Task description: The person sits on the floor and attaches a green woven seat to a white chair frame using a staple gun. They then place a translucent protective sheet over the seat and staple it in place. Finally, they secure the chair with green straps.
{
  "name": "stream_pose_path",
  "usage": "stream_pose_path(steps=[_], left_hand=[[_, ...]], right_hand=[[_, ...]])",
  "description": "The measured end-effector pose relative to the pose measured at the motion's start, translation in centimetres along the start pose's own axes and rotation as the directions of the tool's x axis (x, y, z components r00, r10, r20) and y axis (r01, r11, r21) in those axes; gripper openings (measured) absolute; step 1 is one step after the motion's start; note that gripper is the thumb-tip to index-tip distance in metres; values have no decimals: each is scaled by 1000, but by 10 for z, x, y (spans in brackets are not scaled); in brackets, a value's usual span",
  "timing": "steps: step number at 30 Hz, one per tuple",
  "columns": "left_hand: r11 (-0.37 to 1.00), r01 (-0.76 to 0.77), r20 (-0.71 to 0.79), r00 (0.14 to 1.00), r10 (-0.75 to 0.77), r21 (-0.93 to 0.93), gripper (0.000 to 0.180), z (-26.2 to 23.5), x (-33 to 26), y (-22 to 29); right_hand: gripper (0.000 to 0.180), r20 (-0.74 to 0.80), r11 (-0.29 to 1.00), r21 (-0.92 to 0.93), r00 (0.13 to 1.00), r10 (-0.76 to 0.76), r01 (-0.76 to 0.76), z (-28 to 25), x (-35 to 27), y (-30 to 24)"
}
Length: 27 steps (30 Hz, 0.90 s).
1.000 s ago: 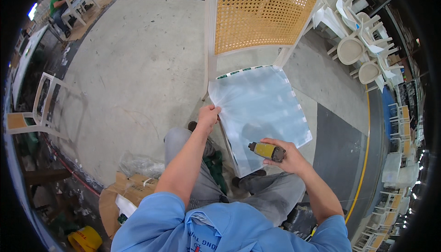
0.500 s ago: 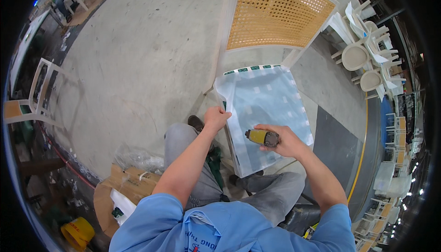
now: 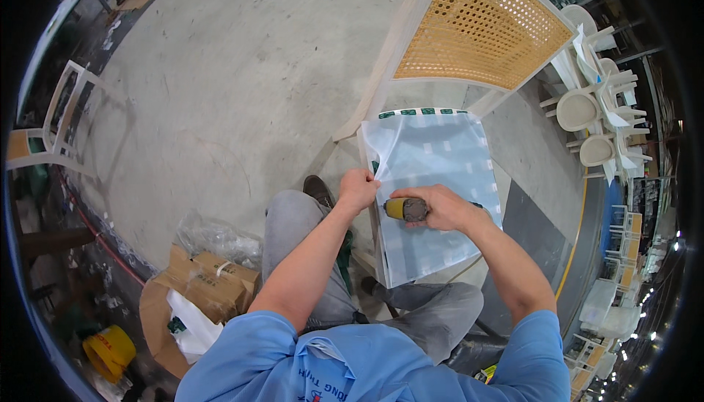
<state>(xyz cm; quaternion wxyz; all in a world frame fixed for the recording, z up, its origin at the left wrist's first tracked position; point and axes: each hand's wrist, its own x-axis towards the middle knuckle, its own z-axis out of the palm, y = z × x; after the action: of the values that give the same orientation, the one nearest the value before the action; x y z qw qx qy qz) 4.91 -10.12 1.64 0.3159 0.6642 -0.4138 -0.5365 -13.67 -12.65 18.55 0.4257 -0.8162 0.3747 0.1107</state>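
Observation:
A pale wooden chair frame [image 3: 383,83] with a woven cane back panel [image 3: 477,31] stands before me. Over its seat lies a thin bluish-white sheet [image 3: 440,154], with green patches showing along the far edge. At the seat's left edge my left hand [image 3: 358,190] is closed, thumb and fingers pinching the sheet's border. Just right of it, my right hand [image 3: 449,210] grips a yellow and dark-grey power tool [image 3: 397,208], drill-like in outline. The tool's nose points left at that edge, close to my left fingertips; whether it touches is unclear. Its handle is mostly hidden.
A cardboard box [image 3: 220,282] and clear plastic wrap [image 3: 220,237] lie left of my legs, with a yellow bucket [image 3: 110,352] beyond. One chair frame [image 3: 62,127] stands far left. Stacked stools [image 3: 579,111] and several chairs [image 3: 627,244] line the right side.
My right hand has brought the tool leftward to the seat's left edge, next to my left hand. The left hand keeps its pinch there. The whole view has shifted slightly.

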Motion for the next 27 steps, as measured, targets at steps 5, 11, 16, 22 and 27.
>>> stream_pose_path(steps=[5,11,16,22,27], left_hand=[[1000,5,21,1000,-5,2,16,-1,-1,6],[991,3,26,1000,-7,133,28,-10,-4,15],[977,-32,-129,990,60,213,41,-7,-9,50],[952,-11,-248,964,91,307,37,-3,22,71],[940,-84,-33,996,77,-331,18,-6,25,58]], right_hand=[[68,48,997,-70,999,19,-15,4,11,3],[70,-25,994,-109,1000,2,-4,8,3,3],[66,-259,993,119,966,7,25,15,-40,4],[65,-355,973,228,933,53,31,15,-70,-9],[65,-396,933,360,904,161,-8,24,-107,4]])
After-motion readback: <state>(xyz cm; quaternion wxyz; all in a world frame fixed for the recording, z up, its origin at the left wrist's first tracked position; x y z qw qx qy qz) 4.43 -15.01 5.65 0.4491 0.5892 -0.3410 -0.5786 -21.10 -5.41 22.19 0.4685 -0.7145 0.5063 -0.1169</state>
